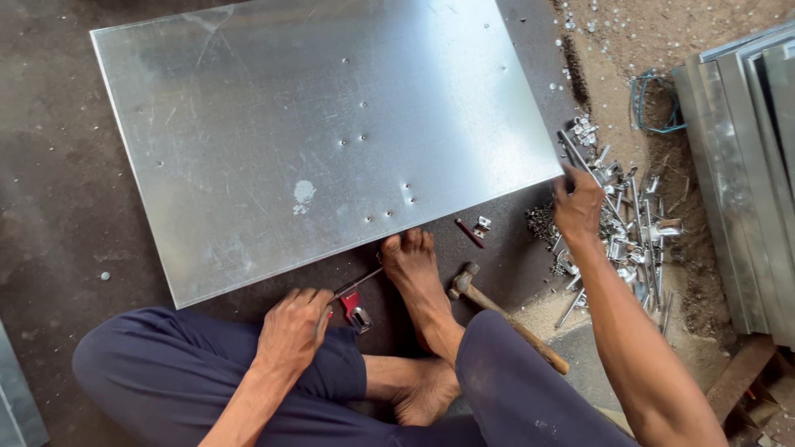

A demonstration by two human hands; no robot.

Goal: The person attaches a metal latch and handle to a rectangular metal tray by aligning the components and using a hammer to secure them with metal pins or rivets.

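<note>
Here, your biggest piece is the sheet [315, 132], a flat panel of bright metal filling the upper left and middle of the frame, lying on the dark floor [50, 207] with your foot [414, 273] pressed against its lower edge. At the right edge of the frame stands a stack [745, 182] of folded metal sections. Between stack and sheet lies a loose pile [629, 236] of bolts and brackets on the ground; there is no box or tray, so nothing is contained. Your right hand [577, 203] reaches into that pile, grip curled over a long thin piece, though I cannot tell whether it is truly pinched. A hammer [497, 310] rests lower centre, beside your foot. Your left hand [294, 327] is closed around a red-handled tool [354, 305] at the sheet's lower edge. By my reading, you are picking hardware; placing it would call for one of the punched holes. A small bracket [481, 225] lies just below the sheet.
</note>
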